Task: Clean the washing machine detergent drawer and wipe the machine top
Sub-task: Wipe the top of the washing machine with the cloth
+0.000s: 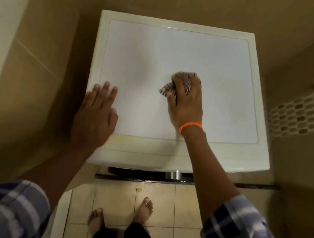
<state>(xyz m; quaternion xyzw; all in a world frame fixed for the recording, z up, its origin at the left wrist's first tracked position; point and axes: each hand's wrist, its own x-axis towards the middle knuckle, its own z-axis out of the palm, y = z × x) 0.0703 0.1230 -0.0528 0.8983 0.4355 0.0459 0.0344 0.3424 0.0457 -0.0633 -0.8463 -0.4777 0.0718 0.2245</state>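
The white washing machine top (161, 51) fills the middle of the head view. A striped brown and white cloth (185, 80) lies bunched on it right of centre. My right hand (187, 101), with an orange band at the wrist, grips the cloth and presses it onto the top. My left hand (96, 110) rests flat near the front left corner of the top, fingers straight. The detergent drawer is hidden from this angle.
Beige tiled walls close in on the left, back and right of the machine. A white perforated basket (312, 112) stands at the right. The machine's door rim (152, 173) shows below the front edge. My bare feet (120, 212) stand on the tiled floor.
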